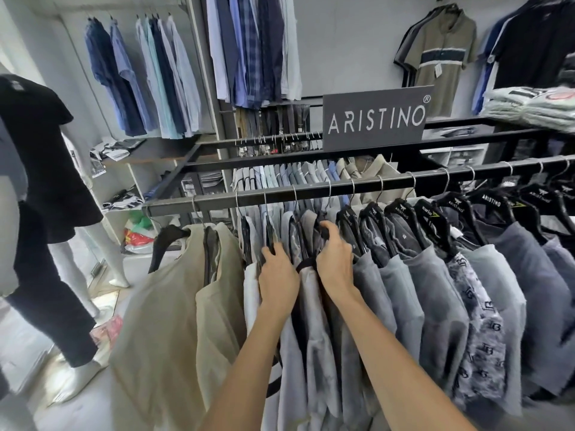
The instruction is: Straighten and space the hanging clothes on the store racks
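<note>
Packed shirts [311, 306] sat centre frame on the front rail [311, 190]: grey and white, hooks crowded, shoulders overlapping. Both hands were in that bunch.
- Left hand [277, 275]: fingers curled over a hanger shoulder at the bunch's left edge.
- Right hand [334, 259]: fingers hooked over a dark hanger top just right of it.
- The hands were close, with one or two garments between them.

My read: parting the bunch to open a gap, left holding back, right set to slide along the rail. That's a judgement, not something seen.

Right of the hands, grey and navy tops [466, 275] hung on black hangers [401, 213] at roughly even pitch, all angled the same way. That stretch looked done or near it.

Left of the hands, a beige garment [174, 306] hung apart from the bunch. A bare hanger arm poked out at its left shoulder, so it was probably sitting crooked.

Text:
- Several hangers were printed "ARISTINO" in white. One read something like "kwin", not sure.
- The sign [376, 119] on top of the rack, upper centre-right, read "ARISTINO" with an ® mark.
- The small tags near the hooks at far right were unreadable.

Further out:
- Blue shirts [149, 82] on the wall, upper left.
- An olive polo [441, 54] with a dark chest band and a dangling tag, upper right.
- A folded stack [535, 107] at the right edge.
- A mannequin [46, 181] in black at the left edge.
</note>
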